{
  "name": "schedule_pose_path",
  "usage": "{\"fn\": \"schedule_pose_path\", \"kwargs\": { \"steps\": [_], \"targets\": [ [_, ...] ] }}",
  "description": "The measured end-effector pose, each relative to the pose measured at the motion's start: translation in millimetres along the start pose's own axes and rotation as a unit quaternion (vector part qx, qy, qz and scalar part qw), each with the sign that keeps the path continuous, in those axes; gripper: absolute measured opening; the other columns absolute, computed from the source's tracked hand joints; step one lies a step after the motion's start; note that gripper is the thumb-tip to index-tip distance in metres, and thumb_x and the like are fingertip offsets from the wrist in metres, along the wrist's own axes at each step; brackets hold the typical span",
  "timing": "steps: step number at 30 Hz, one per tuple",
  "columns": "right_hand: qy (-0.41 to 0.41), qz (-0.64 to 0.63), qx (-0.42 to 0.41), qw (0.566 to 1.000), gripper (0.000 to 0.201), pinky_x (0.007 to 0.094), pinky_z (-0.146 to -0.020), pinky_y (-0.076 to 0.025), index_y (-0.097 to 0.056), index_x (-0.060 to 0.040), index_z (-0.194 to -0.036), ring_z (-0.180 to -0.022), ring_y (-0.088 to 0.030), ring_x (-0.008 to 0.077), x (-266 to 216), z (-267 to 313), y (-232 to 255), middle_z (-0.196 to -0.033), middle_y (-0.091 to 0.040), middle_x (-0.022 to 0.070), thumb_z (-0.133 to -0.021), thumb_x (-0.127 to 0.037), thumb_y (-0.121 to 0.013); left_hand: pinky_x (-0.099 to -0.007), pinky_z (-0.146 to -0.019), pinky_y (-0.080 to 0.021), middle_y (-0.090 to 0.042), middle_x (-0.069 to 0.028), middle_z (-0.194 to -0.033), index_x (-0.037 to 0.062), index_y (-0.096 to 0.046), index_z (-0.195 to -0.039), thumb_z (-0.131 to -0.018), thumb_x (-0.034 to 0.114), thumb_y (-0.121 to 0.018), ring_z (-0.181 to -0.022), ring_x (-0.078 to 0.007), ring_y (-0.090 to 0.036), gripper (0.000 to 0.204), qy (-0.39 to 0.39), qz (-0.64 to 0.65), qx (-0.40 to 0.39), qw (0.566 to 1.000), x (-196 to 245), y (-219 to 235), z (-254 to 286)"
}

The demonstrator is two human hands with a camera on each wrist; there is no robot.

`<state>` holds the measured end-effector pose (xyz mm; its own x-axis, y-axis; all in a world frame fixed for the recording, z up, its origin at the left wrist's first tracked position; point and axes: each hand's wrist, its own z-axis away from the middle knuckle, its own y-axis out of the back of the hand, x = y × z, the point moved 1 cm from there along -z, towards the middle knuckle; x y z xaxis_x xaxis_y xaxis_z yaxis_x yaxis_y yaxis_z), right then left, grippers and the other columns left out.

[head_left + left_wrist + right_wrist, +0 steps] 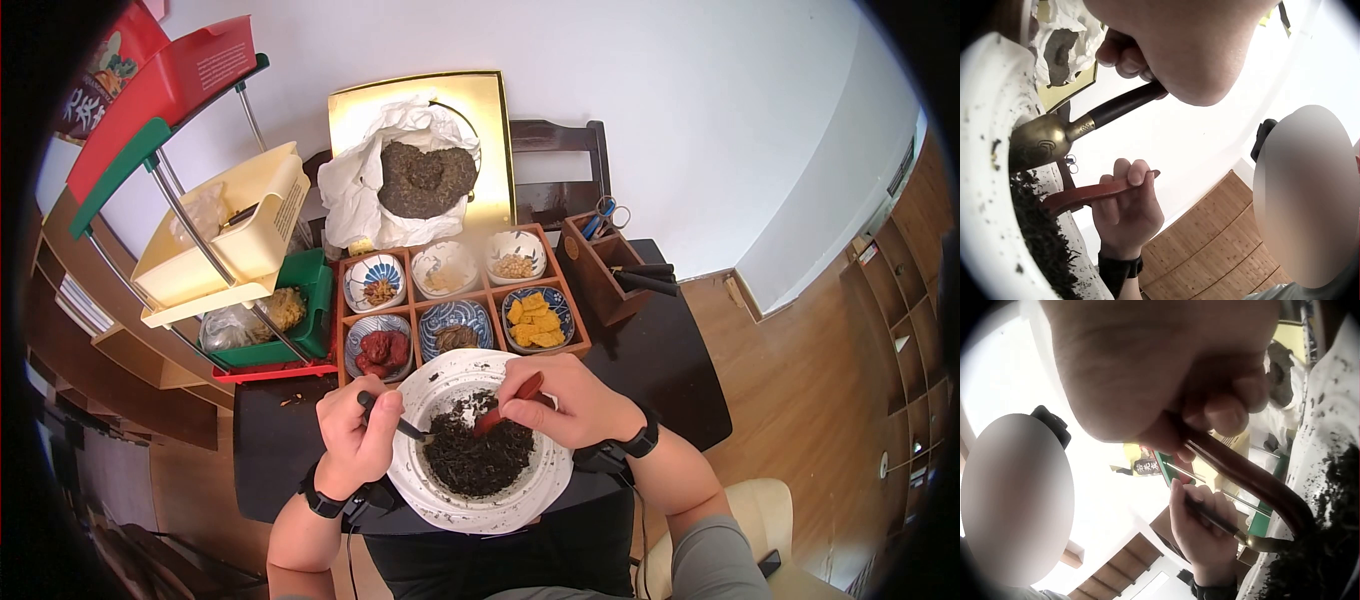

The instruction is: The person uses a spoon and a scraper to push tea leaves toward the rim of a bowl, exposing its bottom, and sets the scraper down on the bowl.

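A white bowl (553, 478) of loose dark tea leaves (480, 462) stands at the near table edge, between both hands. My left hand (350, 435) grips the dark handle of a small brass shovel (1047, 137), its head down among the leaves on the bowl's left side. In my right hand (565, 400) is a reddish-brown wooden tea scoop (1094, 192), pinched by its handle. The curved lower end of the scoop dips into the leaves, its tip hidden there. Scattered leaf bits cling to the bowl's wide rim.
Behind the bowl lies a wooden divided tray (480, 292) with several small bowls, including red dates (383, 350) and yellow pieces (536, 320). Farther back, a tea cake (425, 180) rests on white paper. A tiered rack (215, 240) stands left, a wooden holder (600, 270) with scissors right.
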<state>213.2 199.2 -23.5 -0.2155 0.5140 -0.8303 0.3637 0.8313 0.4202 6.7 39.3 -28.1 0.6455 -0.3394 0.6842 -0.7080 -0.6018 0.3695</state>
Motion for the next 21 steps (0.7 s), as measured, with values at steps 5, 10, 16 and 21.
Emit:
{"fn": "schedule_pose_path", "kwargs": {
  "steps": [5,10,16,21],
  "targets": [
    [0.037,0.049,0.068,0.996,0.011,0.03,-0.059,-0.049,-0.06,-0.001,-0.093,-0.062,-0.063,0.0192,0.0,-1.9,-2.0,-0.077,-0.063,0.0094,-0.09,-0.01,-0.066,-0.0268,-0.046,-0.037,-0.054,-0.0064,-0.056,-0.0005,-0.056,-0.071,-0.091,0.008,-0.06,-0.046,-0.0159,-0.049,0.022,-0.007,-0.004,0.001,1.0,-1.1,0.3,0.7],
    [0.024,0.07,0.039,0.996,0.011,0.0293,-0.057,-0.049,-0.061,-0.0014,-0.093,-0.059,-0.062,0.0194,7.0,-1.8,-7.8,-0.074,-0.064,0.0089,-0.089,-0.01,-0.067,-0.0274,-0.049,-0.039,-0.057,-0.0068,-0.062,-0.0001,-0.058,-0.075,-0.092,0.009,-0.06,-0.05,-0.0171,-0.052,0.02,0.036,0.012,-0.044,0.998,0.0,-0.9,-0.6],
    [-0.009,0.016,0.037,0.999,0.012,0.0288,-0.057,-0.049,-0.063,-0.0016,-0.094,-0.06,-0.062,0.019,1.3,-0.6,-6.6,-0.074,-0.064,0.0086,-0.089,-0.011,-0.068,-0.0286,-0.057,-0.045,-0.063,-0.0092,-0.072,-0.0013,-0.062,-0.082,-0.093,0.01,-0.061,-0.06,-0.0198,-0.059,0.015,0.065,0.077,-0.131,0.986,0.6,-3.8,-1.7],
    [0.026,0.034,0.08,0.996,0.011,0.0283,-0.058,-0.049,-0.063,-0.0021,-0.094,-0.063,-0.063,0.0191,2.7,-3.3,-6.9,-0.076,-0.064,0.0087,-0.089,-0.011,-0.068,-0.0291,-0.059,-0.046,-0.064,-0.0099,-0.074,-0.002,-0.063,-0.083,-0.094,0.012,-0.059,-0.062,-0.0202,-0.061,0.018,0.062,0.102,-0.131,0.984,-0.8,-1.2,0.3]
  ]
}}
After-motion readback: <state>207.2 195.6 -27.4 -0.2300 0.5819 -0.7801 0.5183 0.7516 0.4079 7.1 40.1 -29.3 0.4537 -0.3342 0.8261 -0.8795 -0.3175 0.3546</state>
